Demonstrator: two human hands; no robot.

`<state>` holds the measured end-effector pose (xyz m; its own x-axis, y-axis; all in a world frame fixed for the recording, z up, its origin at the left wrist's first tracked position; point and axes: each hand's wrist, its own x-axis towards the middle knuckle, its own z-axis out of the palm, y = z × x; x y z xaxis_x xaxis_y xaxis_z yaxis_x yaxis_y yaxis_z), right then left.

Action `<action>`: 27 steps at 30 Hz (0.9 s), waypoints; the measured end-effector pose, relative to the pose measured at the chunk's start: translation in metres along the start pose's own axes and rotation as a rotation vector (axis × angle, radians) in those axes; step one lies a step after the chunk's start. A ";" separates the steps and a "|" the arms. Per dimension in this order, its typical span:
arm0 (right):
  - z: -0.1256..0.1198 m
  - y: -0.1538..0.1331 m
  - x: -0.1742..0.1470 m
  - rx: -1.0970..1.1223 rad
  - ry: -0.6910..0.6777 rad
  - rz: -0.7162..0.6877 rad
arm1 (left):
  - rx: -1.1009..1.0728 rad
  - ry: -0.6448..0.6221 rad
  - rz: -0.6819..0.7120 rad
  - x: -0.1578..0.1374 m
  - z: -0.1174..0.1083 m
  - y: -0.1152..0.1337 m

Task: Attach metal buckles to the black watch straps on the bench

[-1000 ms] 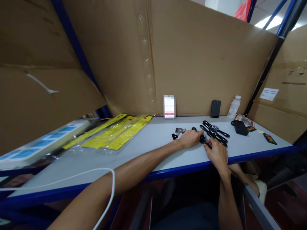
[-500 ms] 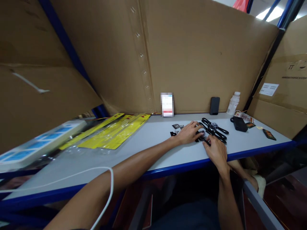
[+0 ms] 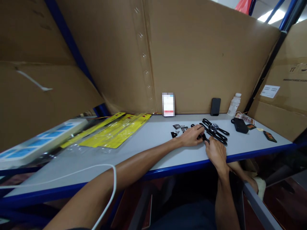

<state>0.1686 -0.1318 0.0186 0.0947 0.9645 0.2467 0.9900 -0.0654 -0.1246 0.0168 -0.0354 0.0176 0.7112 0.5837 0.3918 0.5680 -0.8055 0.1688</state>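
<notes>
Both of my hands are at a black two-handled tool, which looks like a spokeshave point(image 3: 204, 137), low over the table. My left hand point(image 3: 193, 135) is closed around its middle, and the fingers cover much of it. At the near handle my right hand point(image 3: 216, 152) grips with thumb and curled fingers. Several more black spokeshaves point(image 3: 213, 129) lie in a pile just beyond my right hand. Left of my left hand are loose grey metal plates point(image 3: 177, 126) and a small black part point(image 3: 173, 134).
Yellow packaging cards point(image 3: 120, 134) in clear plastic lie on the left, by a white-and-blue box point(image 3: 43, 140). Along the back stand a lit phone point(image 3: 168, 105), a dark phone point(image 3: 215, 106) and a bottle point(image 3: 234, 104). A black pouch-like object point(image 3: 240, 125) lies right. A white cable point(image 3: 114, 179) crosses my left arm.
My left hand's fingers, spread over the spokeshave before, have closed around it. The right hand keeps its grip with the fingers curled tighter. The view has shifted slightly.
</notes>
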 end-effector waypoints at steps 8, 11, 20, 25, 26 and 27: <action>0.003 0.001 -0.001 0.041 0.047 0.031 | 0.079 -0.082 0.083 0.000 -0.003 0.004; 0.004 0.002 0.000 0.050 0.067 0.051 | 0.124 -0.071 0.039 0.000 -0.003 0.005; 0.008 0.006 0.004 0.201 0.130 0.107 | 0.194 0.030 -0.079 0.002 -0.009 -0.001; 0.004 0.023 0.012 0.450 0.376 0.226 | 0.174 0.006 -0.043 0.002 -0.003 -0.003; 0.002 0.032 0.014 0.457 0.406 0.264 | 0.163 0.013 -0.036 0.002 -0.002 -0.004; 0.001 0.043 0.016 0.438 0.416 0.311 | 0.147 0.006 -0.020 0.002 -0.001 -0.004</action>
<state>0.2121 -0.1189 0.0159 0.4870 0.7330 0.4750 0.7853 -0.1294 -0.6055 0.0153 -0.0313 0.0186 0.6966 0.5987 0.3952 0.6373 -0.7695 0.0424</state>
